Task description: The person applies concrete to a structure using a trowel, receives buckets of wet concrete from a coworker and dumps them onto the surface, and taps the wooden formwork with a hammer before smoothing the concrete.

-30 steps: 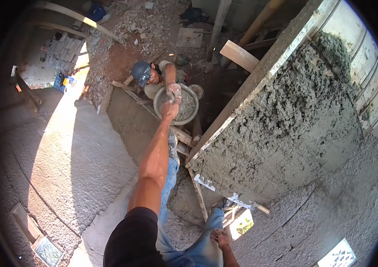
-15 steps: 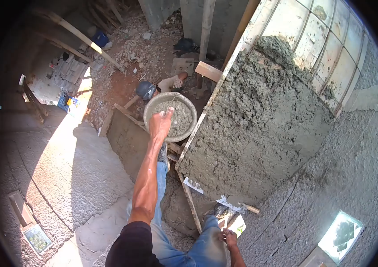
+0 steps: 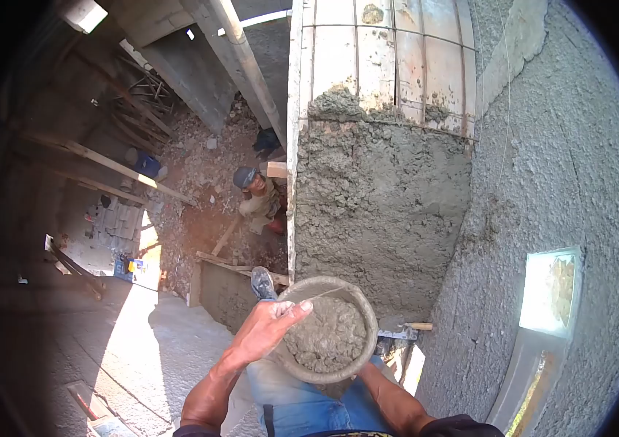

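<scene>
A round bucket (image 3: 372,320) of wet grey cement mix (image 3: 327,333) hangs in front of my legs. My left hand (image 3: 271,328) is closed on its thin handle at the upper left of the rim. At the bucket's lower right, my right hand (image 3: 360,371) is mostly hidden behind the bucket, so its fingers do not show. Beyond the bucket, wet cement (image 3: 382,197) covers the lower part of the sloping formwork, with bare panels and rebar (image 3: 397,65) above it.
Down at the left, a co-worker in a cap (image 3: 257,200) looks up. A wooden-handled trowel (image 3: 415,326) lies right of the bucket. Poles (image 3: 120,171) cross the left side. My shoe (image 3: 263,282) rests near a board edge.
The bucket has come up from the co-worker toward my body, in my left hand. My right hand has moved from my knee to behind the bucket. The view has turned right.
</scene>
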`<state>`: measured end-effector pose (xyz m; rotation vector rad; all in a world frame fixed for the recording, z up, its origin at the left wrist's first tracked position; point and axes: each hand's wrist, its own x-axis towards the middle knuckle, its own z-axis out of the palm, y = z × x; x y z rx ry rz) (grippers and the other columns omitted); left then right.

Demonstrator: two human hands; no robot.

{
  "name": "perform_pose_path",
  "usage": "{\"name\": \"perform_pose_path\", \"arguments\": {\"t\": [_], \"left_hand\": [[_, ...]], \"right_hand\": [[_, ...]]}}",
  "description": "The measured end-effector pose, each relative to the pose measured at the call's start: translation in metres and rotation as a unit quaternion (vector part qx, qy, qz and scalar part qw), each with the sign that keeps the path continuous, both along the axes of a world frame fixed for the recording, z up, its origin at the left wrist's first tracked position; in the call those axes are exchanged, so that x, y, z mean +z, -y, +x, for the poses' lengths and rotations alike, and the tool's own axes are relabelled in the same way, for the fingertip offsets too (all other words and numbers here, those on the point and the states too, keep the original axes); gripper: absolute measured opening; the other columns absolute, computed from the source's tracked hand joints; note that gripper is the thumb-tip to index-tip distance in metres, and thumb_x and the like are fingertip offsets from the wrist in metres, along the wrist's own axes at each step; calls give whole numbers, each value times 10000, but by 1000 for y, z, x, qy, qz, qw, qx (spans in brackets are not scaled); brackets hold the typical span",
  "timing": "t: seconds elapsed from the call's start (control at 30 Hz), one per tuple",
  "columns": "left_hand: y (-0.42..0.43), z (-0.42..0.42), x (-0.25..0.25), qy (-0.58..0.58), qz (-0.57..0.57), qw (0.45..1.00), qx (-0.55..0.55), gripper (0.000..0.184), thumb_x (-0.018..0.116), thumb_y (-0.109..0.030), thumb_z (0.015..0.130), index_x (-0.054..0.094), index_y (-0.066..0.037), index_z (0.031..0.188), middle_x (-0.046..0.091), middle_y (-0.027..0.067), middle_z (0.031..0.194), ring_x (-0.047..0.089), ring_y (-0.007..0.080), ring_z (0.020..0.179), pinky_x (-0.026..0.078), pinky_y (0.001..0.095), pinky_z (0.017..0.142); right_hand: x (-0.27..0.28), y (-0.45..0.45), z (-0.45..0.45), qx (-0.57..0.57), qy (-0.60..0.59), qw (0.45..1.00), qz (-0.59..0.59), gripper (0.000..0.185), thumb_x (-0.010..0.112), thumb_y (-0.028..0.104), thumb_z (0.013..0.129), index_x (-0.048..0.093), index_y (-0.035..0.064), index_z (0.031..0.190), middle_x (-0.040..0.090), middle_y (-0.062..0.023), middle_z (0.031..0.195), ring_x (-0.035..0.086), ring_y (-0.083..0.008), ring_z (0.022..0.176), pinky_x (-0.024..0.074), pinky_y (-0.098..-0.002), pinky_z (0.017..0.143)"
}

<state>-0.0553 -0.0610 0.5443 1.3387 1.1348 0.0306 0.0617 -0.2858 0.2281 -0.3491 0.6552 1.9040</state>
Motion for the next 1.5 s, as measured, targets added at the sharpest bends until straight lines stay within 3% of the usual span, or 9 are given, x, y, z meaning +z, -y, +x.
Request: {"name": "perform_pose_path", "arguments": {"t": [0.17,0.57,0.77,0.87,0.97,1.17,1.3,1.37,1.5], "left_hand": [[1,45,-11,67,-123,989,-45,506,557,-468,953,667,26,945,594,13,783,502,72,774,449,276,676],[-113,153,-31,125,248,955,-104,469,743,-416,808,577,21,822,559,83,676,511,144,640,459,333,602],[-241,186,-38,185,476,859,19,491,777,-484,756,570,-38,750,558,64,637,537,162,576,460,343,528],[-309,210,-61,203,345,902,163,498,759,-503,776,576,-42,739,536,22,578,498,127,501,448,306,497],[-376,239,-136,187,315,879,306,471,748,-474,805,608,-26,773,517,-7,592,466,104,505,417,282,476],[-422,245,-248,148,43,893,422,605,739,-501,799,577,64,940,606,67,836,567,131,656,516,292,509],[-415,251,-211,250,3,897,365,635,743,-583,744,537,12,826,549,49,726,553,120,586,498,286,472],[-413,264,-214,174,50,900,396,635,735,-572,762,550,31,830,524,30,639,510,119,467,482,276,457],[-410,255,-249,134,66,910,388,601,728,-552,785,599,34,755,589,93,644,586,187,524,498,343,515]], "right_hand": [[25,-20,21,-58,30,998,13,580,485,436,965,431,37,1383,508,-137,1353,536,-274,1206,491,-399,972],[93,-194,183,-265,389,880,64,564,419,459,984,431,65,1387,511,-118,1355,543,-271,1193,493,-403,965],[268,-348,303,-272,660,700,1,828,484,642,884,423,-22,1375,507,-227,1323,561,-306,1171,487,-457,960],[325,-436,330,-138,824,545,70,990,583,714,769,445,-81,1344,540,-283,1255,587,-368,1127,496,-452,934],[309,-543,347,-36,942,335,3,1019,677,682,707,477,-133,1286,595,-282,1177,597,-369,1113,504,-439,907],[211,-686,278,-80,981,175,23,883,679,615,742,536,-110,1224,628,-290,1099,660,-373,977,544,-433,845],[258,-679,330,158,843,482,180,824,684,576,756,544,-75,1241,655,-270,1040,688,-339,878,555,-400,837],[227,-690,358,10,932,332,146,840,697,564,746,529,-65,1277,661,-258,1046,687,-321,880,553,-393,823],[205,-649,310,-80,947,296,94,830,703,519,772,495,-74,1316,647,-266,1096,651,-308,996,490,-385,908]]}}
